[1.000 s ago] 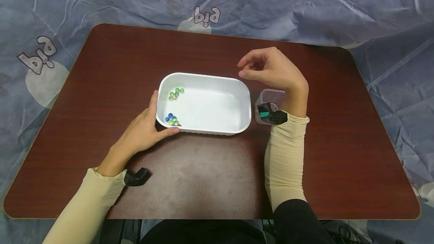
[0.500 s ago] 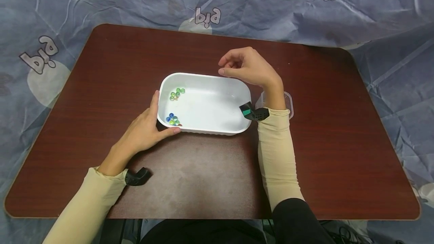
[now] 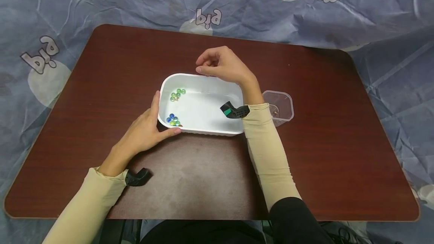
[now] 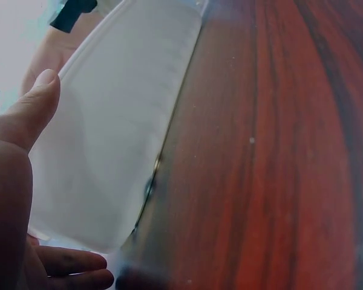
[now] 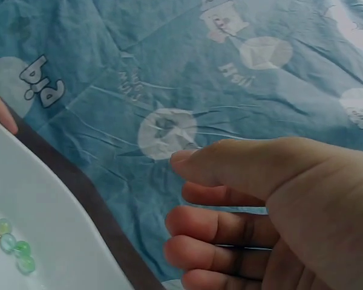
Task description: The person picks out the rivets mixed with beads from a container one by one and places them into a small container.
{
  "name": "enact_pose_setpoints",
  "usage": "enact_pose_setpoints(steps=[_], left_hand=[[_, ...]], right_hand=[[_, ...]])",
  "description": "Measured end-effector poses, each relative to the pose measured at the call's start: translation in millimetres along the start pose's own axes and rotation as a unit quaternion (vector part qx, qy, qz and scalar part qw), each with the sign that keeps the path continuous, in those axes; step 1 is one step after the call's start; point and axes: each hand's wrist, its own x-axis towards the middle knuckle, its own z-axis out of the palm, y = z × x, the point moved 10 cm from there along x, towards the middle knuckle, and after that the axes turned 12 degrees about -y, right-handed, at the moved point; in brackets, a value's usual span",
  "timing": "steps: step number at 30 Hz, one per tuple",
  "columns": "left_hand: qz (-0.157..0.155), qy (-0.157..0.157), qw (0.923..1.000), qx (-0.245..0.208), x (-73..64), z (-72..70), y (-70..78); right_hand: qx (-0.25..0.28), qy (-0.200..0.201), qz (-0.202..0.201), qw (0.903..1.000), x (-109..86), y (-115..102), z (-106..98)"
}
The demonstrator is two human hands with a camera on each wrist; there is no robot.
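A white rectangular tray (image 3: 210, 129) sits on the table, with two clusters of glass marbles at its left end: mostly green marbles (image 3: 178, 92) at the back, blue and green marbles (image 3: 172, 119) at the front. My left hand (image 3: 140, 129) holds the tray's near left corner, its thumb along the front rim and fingers against the left end. My right hand (image 3: 223, 63) hovers over the tray's far rim, fingers loosely curled. In the right wrist view nothing shows between the right thumb (image 5: 212, 163) and fingers.
Right of the tray stands a clear plastic box (image 3: 283, 102), partly hidden by my right sleeve; something small lies inside it. Both stand on a brown wooden table (image 3: 339, 142), with a blue patterned cloth (image 3: 135, 3) around it.
My right hand has moved left from above the plastic box to the tray's far rim, uncovering more of the box. My left hand and the marbles stay where they were.
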Motion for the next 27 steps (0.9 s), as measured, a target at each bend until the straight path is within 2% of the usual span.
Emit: enact_pose_setpoints(steps=[8,13,21,27], left_hand=[[-0.002,-0.002,1.0000,0.007,-2.2,-0.7,0.7],[-0.007,-0.003,0.9999,0.007,-2.7,0.0,-1.9],[-0.004,0.002,1.0000,0.005,-0.5,1.0,-1.4],[0.008,0.003,0.9999,0.009,-0.7,-0.2,1.3]], right_hand=[[0.009,-0.052,0.000,0.9986,21.0,1.9,33.1],[-0.012,-0.098,-0.008,0.9951,31.6,5.9,55.9],[-0.030,-0.127,0.002,0.9914,38.3,17.2,72.8],[-0.066,-0.163,0.017,0.9843,41.5,22.5,89.7]])
